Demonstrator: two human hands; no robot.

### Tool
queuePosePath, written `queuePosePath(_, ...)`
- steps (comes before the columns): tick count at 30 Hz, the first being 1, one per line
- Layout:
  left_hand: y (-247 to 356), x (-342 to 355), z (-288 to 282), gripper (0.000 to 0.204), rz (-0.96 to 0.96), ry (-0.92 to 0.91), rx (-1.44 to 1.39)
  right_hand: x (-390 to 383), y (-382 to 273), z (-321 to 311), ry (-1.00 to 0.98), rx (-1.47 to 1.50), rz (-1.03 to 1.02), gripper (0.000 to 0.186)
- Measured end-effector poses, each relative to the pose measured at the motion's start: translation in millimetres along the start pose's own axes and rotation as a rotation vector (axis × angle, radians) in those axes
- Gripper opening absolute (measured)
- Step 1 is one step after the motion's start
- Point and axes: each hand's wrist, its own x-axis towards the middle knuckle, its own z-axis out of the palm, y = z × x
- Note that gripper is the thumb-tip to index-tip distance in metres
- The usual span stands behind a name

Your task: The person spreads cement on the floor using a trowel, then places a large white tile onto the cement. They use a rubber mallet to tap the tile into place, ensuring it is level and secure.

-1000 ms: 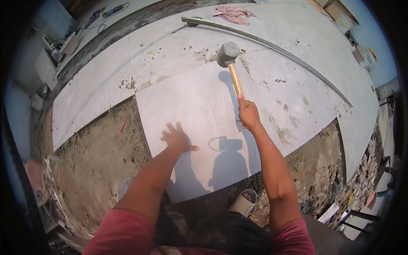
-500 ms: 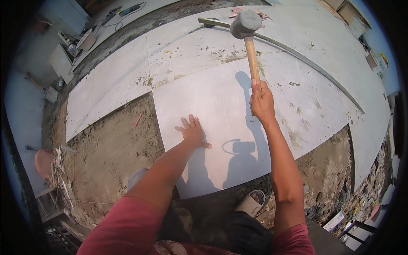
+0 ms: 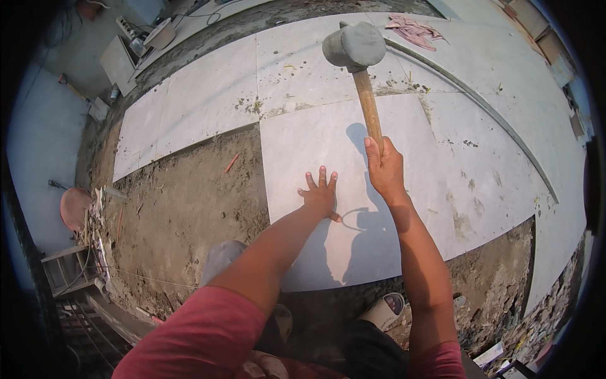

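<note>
A large pale floor tile (image 3: 297, 148) lies in front of me, its left edge bordering bare mortar. My left hand (image 3: 320, 199) rests flat on it with the fingers spread. My right hand (image 3: 386, 169) is wrapped round the wooden handle of a rubber mallet (image 3: 355, 46). The mallet's grey head is raised above the tile's far part, and its shadow falls on the tile beside the handle. Shadows of my head and arms cover the tile's near part.
Rough mortar bed (image 3: 189, 196) spreads to the left, with a small reddish stick (image 3: 231, 163) on it. A long straight bar (image 3: 486, 110) lies across tiles at the right, near a pink cloth (image 3: 416, 31). A pinkish basin (image 3: 74, 208) leans at the far left. My sandalled foot (image 3: 385, 311) is by the tile's near edge.
My view has shifted, so the tile and my left hand sit further right in the picture. The mallet's head looks larger and a little lower. My left hand stays flat on the tile.
</note>
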Motion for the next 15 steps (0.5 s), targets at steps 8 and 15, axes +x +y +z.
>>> queuePosePath(8,8,-5,-21,0.142,0.053,-0.009,0.015,-18,25,-35,-0.142,-0.302,0.212,0.059)
queuePosePath(15,9,-7,-24,0.143,0.135,0.017,0.134,-190,20,-141,-0.121,0.074,-0.11,0.042)
